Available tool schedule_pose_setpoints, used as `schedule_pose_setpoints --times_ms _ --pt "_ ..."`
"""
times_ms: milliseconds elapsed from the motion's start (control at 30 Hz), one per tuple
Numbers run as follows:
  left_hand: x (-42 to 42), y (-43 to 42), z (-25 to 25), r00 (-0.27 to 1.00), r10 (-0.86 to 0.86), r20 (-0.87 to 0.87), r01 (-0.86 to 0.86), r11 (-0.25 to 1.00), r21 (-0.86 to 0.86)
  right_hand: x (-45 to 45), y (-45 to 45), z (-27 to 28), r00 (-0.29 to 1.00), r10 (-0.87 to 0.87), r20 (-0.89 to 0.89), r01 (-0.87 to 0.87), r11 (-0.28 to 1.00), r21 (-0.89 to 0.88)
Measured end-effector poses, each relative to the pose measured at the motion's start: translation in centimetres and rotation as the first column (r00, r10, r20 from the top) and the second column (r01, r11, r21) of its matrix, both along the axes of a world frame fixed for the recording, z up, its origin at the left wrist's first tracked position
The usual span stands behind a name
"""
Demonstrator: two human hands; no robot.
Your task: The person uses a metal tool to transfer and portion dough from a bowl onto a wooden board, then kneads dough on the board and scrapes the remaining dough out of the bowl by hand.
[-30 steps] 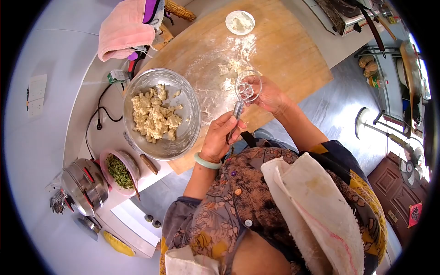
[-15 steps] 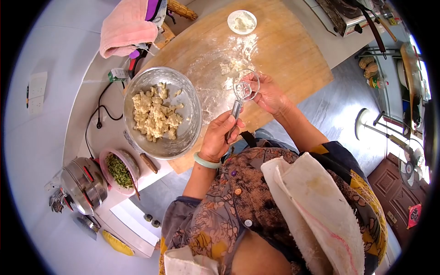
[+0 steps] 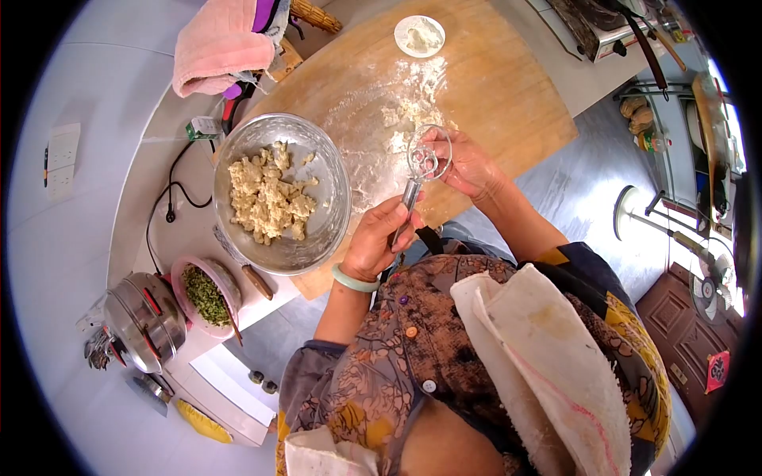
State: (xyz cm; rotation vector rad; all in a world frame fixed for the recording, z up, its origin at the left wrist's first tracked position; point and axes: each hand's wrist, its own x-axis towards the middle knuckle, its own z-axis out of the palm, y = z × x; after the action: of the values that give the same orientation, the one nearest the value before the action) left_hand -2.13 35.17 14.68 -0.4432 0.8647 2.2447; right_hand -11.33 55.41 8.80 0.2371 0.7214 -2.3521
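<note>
A dough whisk (image 3: 410, 193) with a metal handle and looped wire head is held over the near side of the wooden board. My left hand (image 3: 376, 239), with a pale green bangle at its wrist, is closed around the handle. At the wire head, the fingers of my right hand (image 3: 471, 168) grip the loop; bits of dough cling around there. To the left of my hands stands a large metal bowl (image 3: 340, 214) holding shaggy, lumpy dough (image 3: 268, 198). Flour and crumbs (image 3: 405, 119) are scattered on the board just beyond the whisk.
A small white bowl of flour (image 3: 421, 36) sits at the far end of the wooden board (image 3: 508, 103). Left of it lies a pink towel (image 3: 218, 47). Chopped greens fill a pink bowl (image 3: 179, 289), near a knife (image 3: 257, 282) and a steel pot (image 3: 147, 321).
Both hands and the whisk have shifted only very slightly, with the fingers on the wire loop adjusting a little. The bowl and dough look the same.
</note>
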Motion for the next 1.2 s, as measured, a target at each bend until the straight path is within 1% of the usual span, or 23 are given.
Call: schedule_pose_setpoints --times_ms 67,167,267,367,467,567,667,767,867,967,1000,1067,1167,1200 --pt "0.1 -0.1 -0.1 1.0 -0.004 0.002 0.004 1.0 0.012 0.1 -0.2 0.2 1.0 -0.002 0.031 0.002 1.0 0.018" --pt "-0.1 -0.1 -0.1 1.0 -0.005 0.011 0.005 1.0 0.005 0.0 -0.9 1.8 0.999 -0.016 0.047 0.011 0.994 0.104" --pt "-0.1 -0.3 -0.3 1.0 -0.01 0.012 0.01 1.0 -0.015 -0.1 -1.1 1.4 0.998 -0.021 0.06 0.012 0.989 0.146" --pt "-0.1 -0.2 -0.5 1.0 -0.012 -0.019 0.01 0.996 -0.09 0.1 -1.4 0.8 0.999 0.003 0.047 -0.014 0.971 0.239" --pt "-0.2 -0.1 -0.3 0.998 -0.017 -0.057 0.008 0.989 -0.146 0.6 -1.6 -0.2 0.996 -0.074 0.046 0.055 0.945 0.321" --pt "0.0 -0.2 -0.7 0.996 0.01 -0.091 -0.029 0.975 -0.218 0.7 -1.0 -0.6 0.999 -0.034 -0.032 0.042 0.944 0.328" --pt "0.1 -0.1 -0.6 0.992 0.048 -0.115 -0.079 0.957 -0.279 0.9 -1.6 1.6 0.997 -0.075 0.009 0.066 0.924 0.377" --pt "0.4 -0.1 -1.2 0.98 0.062 -0.187 -0.126 0.926 -0.357 1.1 -1.1 0.6 0.999 -0.006 -0.047 0.023 0.926 0.377" --pt "0.5 -0.1 -1.4 0.968 0.075 -0.241 -0.18 0.874 -0.452 1.0 -0.4 0.4 0.995 0.09 -0.037 -0.073 0.941 0.332" --pt "0.7 -0.6 -1.8 0.953 0.101 -0.286 -0.242 0.82 -0.518 0.7 -0.5 0.7 0.985 0.167 -0.032 -0.141 0.908 0.396" --pt "0.7 -0.7 -1.8 0.943 0.136 -0.305 -0.287 0.795 -0.534 0.8 -0.6 1.0 0.976 0.202 -0.078 -0.133 0.845 0.518" --pt "0.8 -1.2 -1.8 0.916 0.205 -0.344 -0.376 0.736 -0.562 1.0 -0.9 1.5 0.945 0.292 -0.15 -0.093 0.678 0.729" --pt "0.8 -1.9 -1.1 0.902 0.204 -0.38 -0.406 0.698 -0.589 1.7 -1.1 0.9 0.88 0.352 -0.317 0.079 0.55 0.831" --pt "0.9 -2.0 -1.2 0.899 0.215 -0.382 -0.414 0.701 -0.581 1.9 -1.2 1.1 0.834 0.411 -0.369 0.14 0.488 0.861"
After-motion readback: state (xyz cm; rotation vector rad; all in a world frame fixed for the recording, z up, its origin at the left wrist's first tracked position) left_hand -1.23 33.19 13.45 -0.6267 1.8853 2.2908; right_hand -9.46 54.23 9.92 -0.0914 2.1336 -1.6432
